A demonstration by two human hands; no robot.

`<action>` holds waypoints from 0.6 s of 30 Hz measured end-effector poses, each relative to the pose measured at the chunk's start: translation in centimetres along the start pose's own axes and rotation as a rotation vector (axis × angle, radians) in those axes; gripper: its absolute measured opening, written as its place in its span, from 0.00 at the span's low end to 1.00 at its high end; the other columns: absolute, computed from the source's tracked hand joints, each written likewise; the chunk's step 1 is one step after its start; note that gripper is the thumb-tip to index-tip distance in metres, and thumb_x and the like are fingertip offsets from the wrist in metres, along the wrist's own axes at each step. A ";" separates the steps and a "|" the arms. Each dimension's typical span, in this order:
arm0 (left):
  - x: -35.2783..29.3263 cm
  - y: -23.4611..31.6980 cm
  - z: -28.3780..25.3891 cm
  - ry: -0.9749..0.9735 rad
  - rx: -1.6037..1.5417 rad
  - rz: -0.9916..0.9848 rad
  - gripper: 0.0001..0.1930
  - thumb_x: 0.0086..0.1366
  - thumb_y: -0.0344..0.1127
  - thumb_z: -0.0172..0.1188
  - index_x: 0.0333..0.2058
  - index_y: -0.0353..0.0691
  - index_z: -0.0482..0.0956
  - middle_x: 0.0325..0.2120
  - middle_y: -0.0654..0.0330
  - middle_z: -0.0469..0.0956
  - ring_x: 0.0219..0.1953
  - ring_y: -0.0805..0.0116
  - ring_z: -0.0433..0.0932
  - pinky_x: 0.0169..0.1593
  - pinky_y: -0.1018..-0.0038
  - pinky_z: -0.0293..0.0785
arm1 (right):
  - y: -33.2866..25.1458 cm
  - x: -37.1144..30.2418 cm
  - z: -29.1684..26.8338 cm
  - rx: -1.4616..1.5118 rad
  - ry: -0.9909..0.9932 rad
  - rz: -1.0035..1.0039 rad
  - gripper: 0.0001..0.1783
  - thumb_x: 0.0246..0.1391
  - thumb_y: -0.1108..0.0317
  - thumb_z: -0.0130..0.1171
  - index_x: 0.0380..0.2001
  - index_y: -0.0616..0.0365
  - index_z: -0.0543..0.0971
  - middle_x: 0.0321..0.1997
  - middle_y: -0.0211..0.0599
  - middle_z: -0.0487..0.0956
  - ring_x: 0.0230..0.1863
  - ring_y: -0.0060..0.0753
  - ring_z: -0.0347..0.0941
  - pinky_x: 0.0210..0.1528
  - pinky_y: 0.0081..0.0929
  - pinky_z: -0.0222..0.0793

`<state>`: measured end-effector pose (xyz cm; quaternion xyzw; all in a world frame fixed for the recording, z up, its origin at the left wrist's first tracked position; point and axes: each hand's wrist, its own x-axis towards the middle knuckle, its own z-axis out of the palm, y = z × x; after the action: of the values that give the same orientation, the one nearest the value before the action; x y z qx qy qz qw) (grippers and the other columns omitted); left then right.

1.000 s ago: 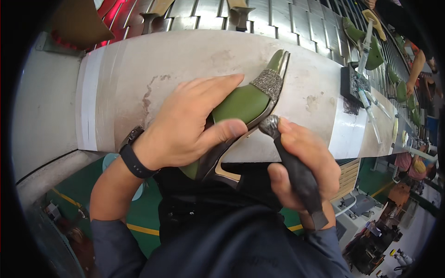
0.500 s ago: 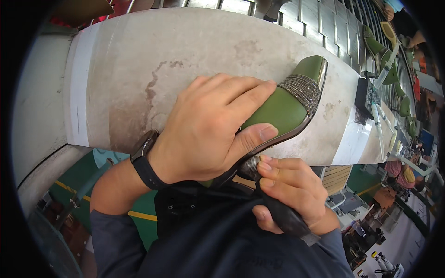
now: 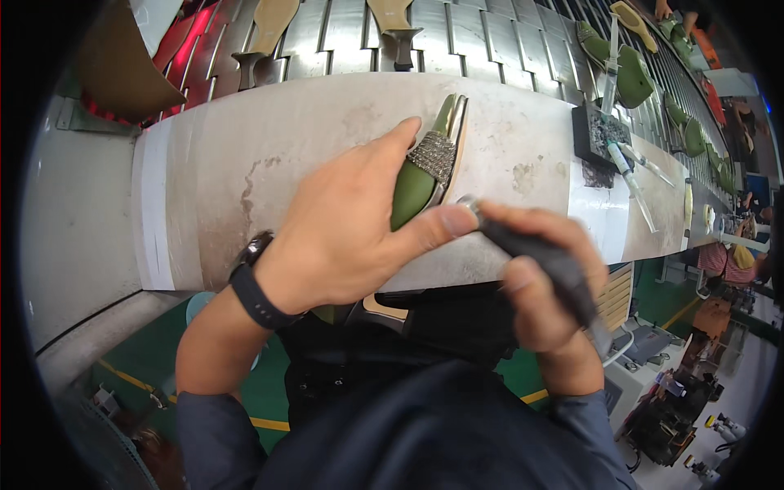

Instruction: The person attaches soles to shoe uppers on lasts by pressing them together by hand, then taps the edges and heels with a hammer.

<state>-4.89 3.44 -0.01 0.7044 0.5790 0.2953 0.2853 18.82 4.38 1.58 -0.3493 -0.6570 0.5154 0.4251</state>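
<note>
A green shoe with a glittering strap across its toe is tilted on its side over the worktable, and my left hand is closed around it. My palm hides much of its rear, though part of the heel end shows below my wrist. In my right hand, blurred by motion, is a dark-handled tool. Its rounded metallic end sits close to my left thumb, beside the sole edge. Whether that end touches the sole I cannot tell.
The pale, stained worktable borders a slatted metal conveyor carrying upturned heeled shoes. On the right, a black block holds syringes, with more syringes beside it. A brown curved panel hangs at upper left.
The shoe has been turned onto its side, showing more of its sole edge. My right hand and tool moved up and right, from below the shoe to beside its sole.
</note>
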 end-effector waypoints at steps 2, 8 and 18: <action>0.8 1.1 0.6 -0.031 0.055 -0.013 0.42 0.65 0.54 0.68 0.66 0.27 0.66 0.51 0.35 0.79 0.54 0.36 0.79 0.58 0.57 0.75 | -0.3 1.1 -0.7 0.090 0.154 0.041 0.20 0.59 0.71 0.70 0.53 0.66 0.80 0.50 0.43 0.87 0.47 0.32 0.85 0.51 0.28 0.79; 1.2 0.7 1.0 -0.048 0.068 -0.019 0.43 0.55 0.39 0.73 0.66 0.29 0.66 0.48 0.38 0.80 0.50 0.37 0.80 0.55 0.56 0.77 | 0.6 6.9 -1.5 0.013 0.019 0.122 0.09 0.62 0.71 0.65 0.42 0.67 0.83 0.38 0.37 0.87 0.39 0.20 0.82 0.44 0.22 0.77; 2.1 1.3 -1.7 -0.153 -0.141 -0.231 0.45 0.59 0.43 0.73 0.69 0.26 0.62 0.52 0.40 0.79 0.55 0.56 0.82 0.59 0.65 0.75 | 8.2 12.1 -3.6 0.125 0.176 0.342 0.14 0.61 0.59 0.70 0.41 0.60 0.86 0.39 0.33 0.86 0.41 0.24 0.82 0.46 0.23 0.77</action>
<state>-4.99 5.41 2.29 0.6316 0.6106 0.2459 0.4096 17.52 18.42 -3.58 -0.4725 -0.5153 0.5872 0.4079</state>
